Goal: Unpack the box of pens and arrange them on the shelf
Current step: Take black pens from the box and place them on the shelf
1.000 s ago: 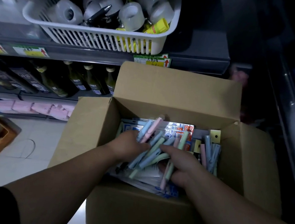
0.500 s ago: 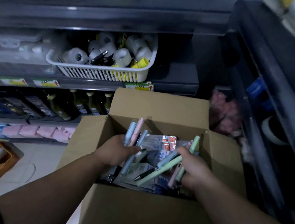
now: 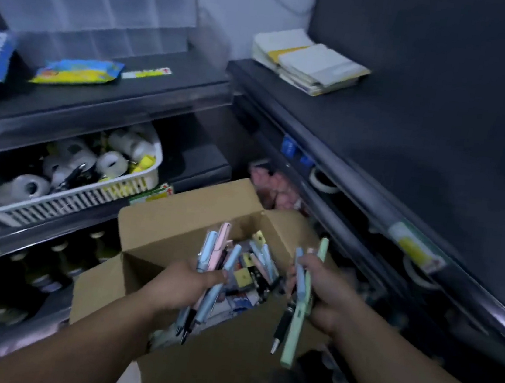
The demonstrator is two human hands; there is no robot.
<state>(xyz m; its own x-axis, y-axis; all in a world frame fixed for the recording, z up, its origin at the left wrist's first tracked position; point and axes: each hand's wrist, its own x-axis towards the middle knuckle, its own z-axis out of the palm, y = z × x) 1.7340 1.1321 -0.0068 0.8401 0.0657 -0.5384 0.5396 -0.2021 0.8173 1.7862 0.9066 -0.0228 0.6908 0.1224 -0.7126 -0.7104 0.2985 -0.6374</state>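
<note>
- Left hand point(image 3: 184, 286) is clenching a pastel pen bundle point(image 3: 211, 269) above the open cardboard box point(image 3: 176, 229).
- Right hand point(image 3: 327, 296) is gripping more pens point(image 3: 300, 311), fingers point(image 3: 304, 266) wrapped, near the box's right edge.
- Dark shelf point(image 3: 425, 142) is lying far right.

Bare forearms, no sleeves visible

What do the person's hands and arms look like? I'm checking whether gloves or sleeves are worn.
Both are bare. The left hand and right hand wear no gloves, and no rings, watch or bands show. Both forearms are uncovered to the bottom edge of the picture; no sleeve is visible. The picture is dim and blurred, so small details could be missed.
</note>
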